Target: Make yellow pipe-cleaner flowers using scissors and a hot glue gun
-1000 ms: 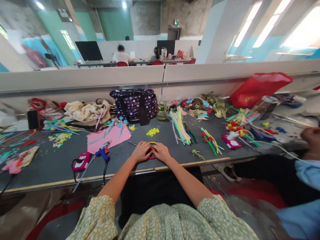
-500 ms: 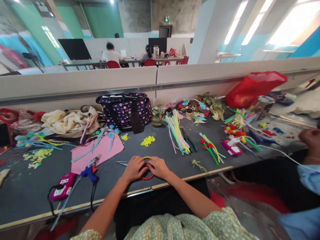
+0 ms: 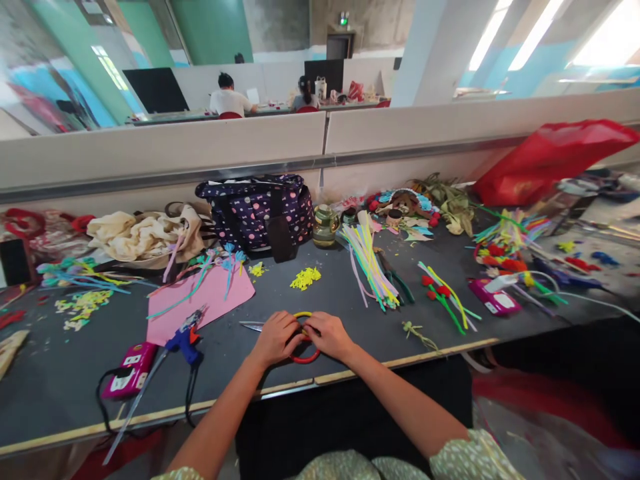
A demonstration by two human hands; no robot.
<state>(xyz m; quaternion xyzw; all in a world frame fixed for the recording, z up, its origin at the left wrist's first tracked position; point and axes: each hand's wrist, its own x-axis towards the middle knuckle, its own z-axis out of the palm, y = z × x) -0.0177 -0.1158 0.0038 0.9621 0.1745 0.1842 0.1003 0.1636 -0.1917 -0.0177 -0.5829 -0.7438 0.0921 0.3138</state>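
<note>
Both my hands meet near the front edge of the dark table, around a ring that is yellow at the top and red at the bottom. My left hand [image 3: 277,339] is closed on its left side, and my right hand [image 3: 329,335] pinches its right side. The red part of the ring [image 3: 306,360] shows below the fingers. A metal blade [image 3: 251,326] sticks out left of my left hand; its other end is hidden. Small yellow pieces [image 3: 305,278] lie in a pile beyond my hands.
A blue glue gun [image 3: 185,341] and pink sheet [image 3: 220,293] are at left. Behind stand a dotted bag [image 3: 255,213] and glass jar [image 3: 325,227]. Pipe cleaners [image 3: 370,263], pliers [image 3: 400,280] and a pink power strip [image 3: 495,297] lie right. People [image 3: 227,97] sit beyond the partition.
The view has shifted, so the table items sit farther right in it. The neighbouring person's hand at the right edge is out of view. Both my hands remain at the ring.
</note>
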